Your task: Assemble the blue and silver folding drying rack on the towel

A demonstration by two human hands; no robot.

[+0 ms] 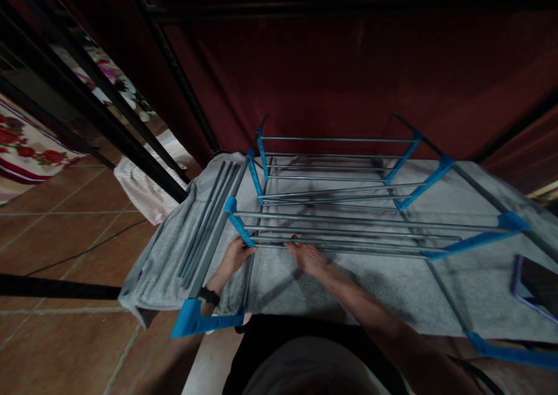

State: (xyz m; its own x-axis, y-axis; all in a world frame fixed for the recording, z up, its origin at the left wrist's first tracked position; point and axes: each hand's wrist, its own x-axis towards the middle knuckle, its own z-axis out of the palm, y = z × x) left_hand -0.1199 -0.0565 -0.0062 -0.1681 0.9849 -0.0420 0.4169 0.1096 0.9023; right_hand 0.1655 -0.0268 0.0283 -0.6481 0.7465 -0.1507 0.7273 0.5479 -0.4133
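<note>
A rack of grey metal tubes and blue plastic brackets lies on a grey cloth in front of me. My left hand (234,256) is closed at the lower end of a blue bracket (240,230) on the rack's near left side, beside the side tube. My right hand (307,256) is closed around a thin grey rod (361,250), a little right of that bracket. The rod's left end reaches toward my left fingers; whether it sits in the bracket cannot be made out. Across to the right, another blue bracket (466,245) carries the near rods.
Several loose grey tubes (209,226) lie on the grey cloth (163,267) at the left. A phone (538,284) rests at the right edge. Blue corner feet (207,322) stick out over the near edge. Behind stands a dark red panel (326,81); black metal bars (100,92) cross the left.
</note>
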